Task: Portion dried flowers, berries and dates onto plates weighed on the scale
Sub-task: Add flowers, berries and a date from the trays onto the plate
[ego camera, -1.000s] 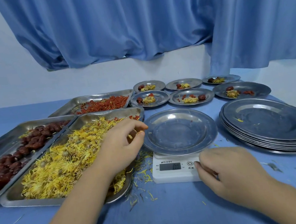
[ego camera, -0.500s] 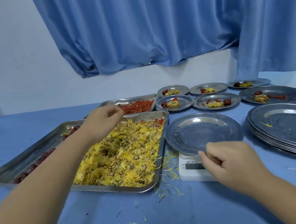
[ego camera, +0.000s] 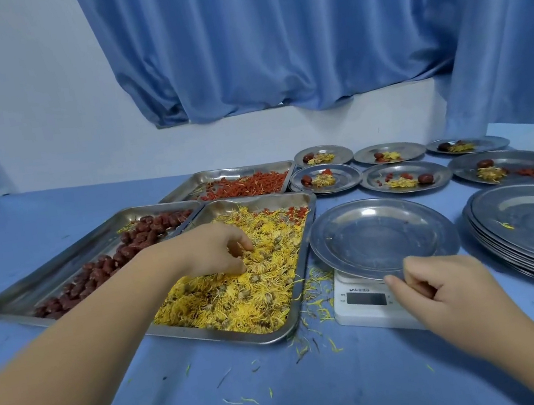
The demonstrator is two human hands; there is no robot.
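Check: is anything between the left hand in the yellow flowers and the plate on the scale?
Nothing visible blocks it. The left hand pinches yellow flowers; the empty plate on the scale lies just right of their tray, only the tray's low rim between. The right hand sits at the plate's near edge, off the path.

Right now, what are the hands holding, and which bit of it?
The left hand pinches a tuft of dried yellow flowers between fingertips and thumb, down in their tray. The right hand is curled beside the scale, holding nothing visible.
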